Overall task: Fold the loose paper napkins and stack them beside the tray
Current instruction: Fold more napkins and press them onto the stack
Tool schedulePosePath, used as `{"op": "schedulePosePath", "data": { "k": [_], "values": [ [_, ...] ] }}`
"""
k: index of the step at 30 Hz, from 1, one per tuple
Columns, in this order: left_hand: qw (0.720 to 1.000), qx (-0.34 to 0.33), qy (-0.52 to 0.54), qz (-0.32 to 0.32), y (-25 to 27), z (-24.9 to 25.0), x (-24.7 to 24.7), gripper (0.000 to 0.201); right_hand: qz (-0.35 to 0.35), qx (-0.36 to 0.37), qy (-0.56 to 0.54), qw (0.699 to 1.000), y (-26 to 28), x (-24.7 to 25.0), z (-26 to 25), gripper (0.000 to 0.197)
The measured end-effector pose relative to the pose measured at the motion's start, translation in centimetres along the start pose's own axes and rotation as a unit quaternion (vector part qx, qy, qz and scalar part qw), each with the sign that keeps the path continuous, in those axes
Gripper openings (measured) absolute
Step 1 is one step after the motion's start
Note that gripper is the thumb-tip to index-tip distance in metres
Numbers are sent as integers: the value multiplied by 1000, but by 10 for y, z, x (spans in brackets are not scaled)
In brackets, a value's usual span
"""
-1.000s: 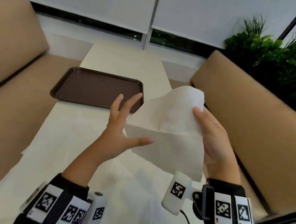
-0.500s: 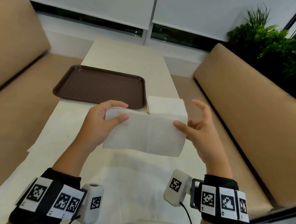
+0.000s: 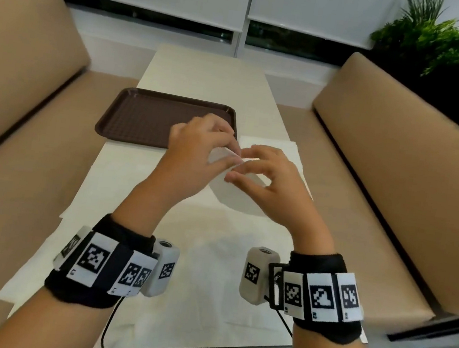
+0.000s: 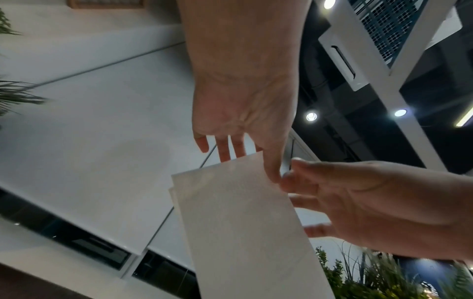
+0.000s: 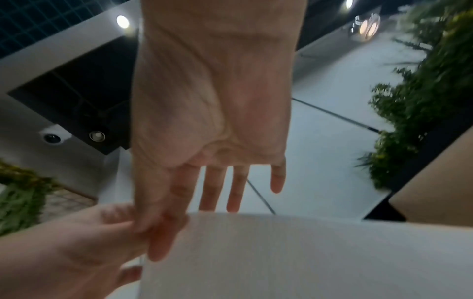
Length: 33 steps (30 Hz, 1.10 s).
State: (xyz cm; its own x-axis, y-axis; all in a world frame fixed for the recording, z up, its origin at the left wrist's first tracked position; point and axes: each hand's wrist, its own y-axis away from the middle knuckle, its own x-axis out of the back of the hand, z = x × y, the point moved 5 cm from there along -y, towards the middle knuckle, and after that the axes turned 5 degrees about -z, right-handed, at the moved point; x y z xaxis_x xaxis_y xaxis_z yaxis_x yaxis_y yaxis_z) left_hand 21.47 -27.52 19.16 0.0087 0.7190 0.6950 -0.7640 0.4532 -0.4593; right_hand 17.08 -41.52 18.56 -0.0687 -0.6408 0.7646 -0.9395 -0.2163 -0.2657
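Napkin (image 3: pixel 226 158) held in the air between both hands, above the table (image 3: pixel 205 83), just right of the tray (image 3: pixel 142 117); left hand (image 3: pixel 193 151) pinches one end, right hand (image 3: pixel 268 179) pinches the meeting end, other fingers loose; sheet bowed, second fold apparently under way. To do well: align corners before creasing; then press flat; set on the folded napkin (image 3: pixel 270 145) beside the tray. More loose napkins (image 3: pixel 209 273) lie nearer on the table.

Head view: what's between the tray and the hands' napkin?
Nothing on the table: the left hand overlaps the tray edge, pinching the napkin with the right hand; head view.
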Motion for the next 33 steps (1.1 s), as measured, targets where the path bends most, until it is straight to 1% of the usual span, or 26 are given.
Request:
{"op": "schedulePosePath", "data": {
  "k": [2,4,5,6,8,10,12,13,14,17,19,20,21,23,24,26,29,31,33],
  "values": [
    [999,1,40,-24,-4,2,1,7,38,3,-14,999,-4,2,-1,15],
    [995,20,96,-10,-4,-2,6,5,67,-24,-39,997,-2,8,9,15],
    [992,24,127,4,-4,-4,10,6,67,-45,-50,996,1,11,15,14],
    [987,23,156,17,-4,-7,13,10,61,-65,-62,994,4,14,22,14],
    [980,15,197,22,-2,-14,17,17,52,-101,-92,989,10,15,35,13],
    [980,24,195,13,-1,-24,21,21,49,-129,-133,981,16,12,52,12],
    [982,62,181,0,2,-38,19,33,54,-150,-179,971,21,7,68,10],
    [979,91,183,-10,4,-44,16,38,56,-157,-200,966,24,4,76,7],
    [973,123,196,-24,5,-50,11,41,58,-165,-223,959,28,0,84,7],
    [941,203,251,-104,6,-64,-16,40,57,-202,-325,922,36,-18,109,23],
    [920,235,276,-153,3,-71,-36,44,52,-216,-405,887,37,-29,128,26],
    [914,245,281,-160,-1,-76,-45,45,60,-229,-420,876,34,-31,139,25],
    [910,255,287,-160,-7,-82,-54,45,77,-248,-414,873,30,-29,152,23],
    [902,279,300,-138,-28,-98,-72,38,118,-291,-372,873,15,-21,180,15],
    [904,285,294,-121,-41,-107,-81,35,128,-305,-355,874,4,-16,194,13],
    [912,286,280,-91,-72,-124,-99,34,125,-304,-322,888,-28,-4,218,22],
    [912,293,281,-65,-120,-142,-132,28,135,-292,-254,912,-80,19,252,28],
    [906,302,289,-63,-146,-147,-152,26,156,-296,-192,923,-107,33,272,28],
    [911,300,274,-75,-166,-156,-174,31,155,-315,-132,927,-126,38,295,31]
  ]
}}
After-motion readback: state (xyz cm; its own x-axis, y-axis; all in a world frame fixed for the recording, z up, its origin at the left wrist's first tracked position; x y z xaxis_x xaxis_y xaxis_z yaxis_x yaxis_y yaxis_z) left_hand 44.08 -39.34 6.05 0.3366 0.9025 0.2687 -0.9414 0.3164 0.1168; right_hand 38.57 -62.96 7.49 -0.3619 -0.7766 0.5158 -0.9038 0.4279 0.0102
